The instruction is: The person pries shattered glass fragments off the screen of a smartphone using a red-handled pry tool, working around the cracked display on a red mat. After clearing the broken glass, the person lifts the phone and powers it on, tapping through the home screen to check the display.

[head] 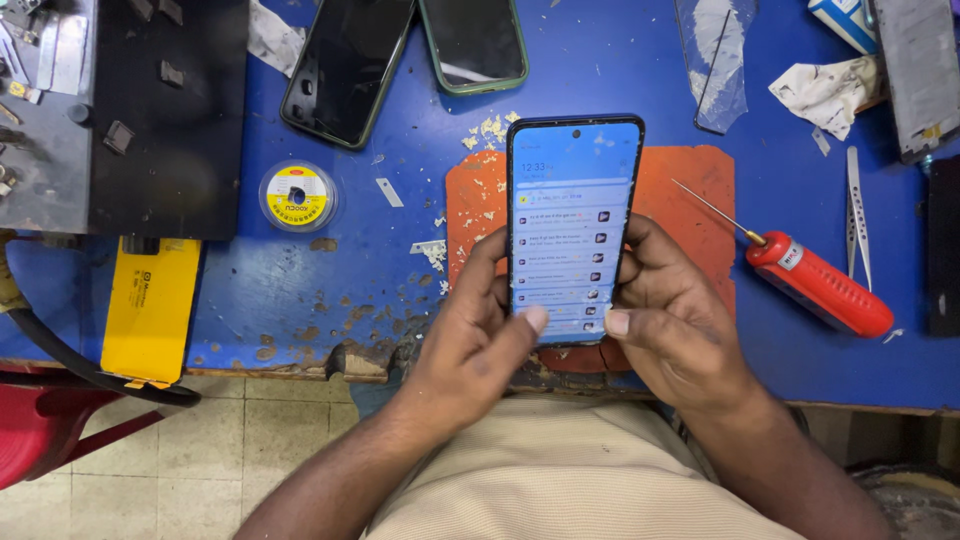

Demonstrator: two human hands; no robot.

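Observation:
Both hands hold a smartphone (572, 215) upright over the blue workbench (320, 290), its screen lit with a list of notifications. My left hand (470, 340) cups the phone's lower left edge, thumb resting on the bottom of the screen. Around the lower right edge wraps my right hand (675, 320), its thumb also on the bottom of the screen. Under the phone lies an orange mat (690, 200) scattered with white scraps.
Two dark phones (345, 65) (475, 40) lie at the back. A red-handled screwdriver (815, 285) and tweezers (857, 215) sit to the right. A yellow spool (297, 196), a yellow case (150, 310), a black block (170, 110) and crumpled paper (825, 92) are also on the bench.

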